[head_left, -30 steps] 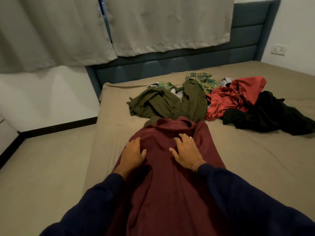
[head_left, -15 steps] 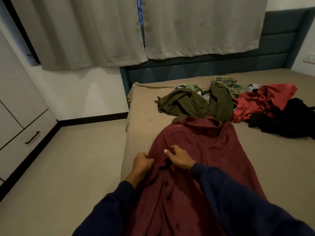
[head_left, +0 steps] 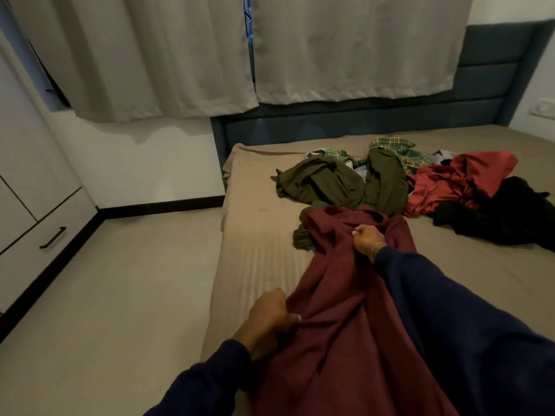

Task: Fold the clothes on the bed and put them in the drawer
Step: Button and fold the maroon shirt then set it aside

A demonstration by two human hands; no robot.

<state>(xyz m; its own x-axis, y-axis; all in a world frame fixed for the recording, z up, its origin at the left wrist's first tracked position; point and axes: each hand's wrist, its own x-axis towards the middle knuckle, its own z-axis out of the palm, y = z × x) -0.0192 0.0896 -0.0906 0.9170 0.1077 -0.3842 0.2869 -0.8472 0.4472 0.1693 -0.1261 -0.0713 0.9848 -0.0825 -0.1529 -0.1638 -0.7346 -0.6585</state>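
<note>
A maroon garment (head_left: 339, 298) lies lengthwise on the bed (head_left: 258, 241), its lower part bunched near me. My left hand (head_left: 268, 318) grips its left edge close to the bed's side. Farther up, my right hand (head_left: 365, 238) pinches a fold near its collar. Beyond it lie an olive green garment (head_left: 324, 184), a green plaid one (head_left: 399, 148), a red one (head_left: 456, 181) and a black one (head_left: 504, 217), all unfolded. A white drawer (head_left: 45, 244) with a black handle sits low in the cabinet at the left.
Beige floor (head_left: 105, 295) stretches between the bed and the cabinet. Grey curtains (head_left: 180, 55) hang over the wall and the blue headboard (head_left: 360, 121). A wall socket (head_left: 543, 108) is at the far right.
Both hands went from lying flat on the maroon garment to gripping it. They have since drawn apart, the left toward me and the right up near the collar. My view has turned left.
</note>
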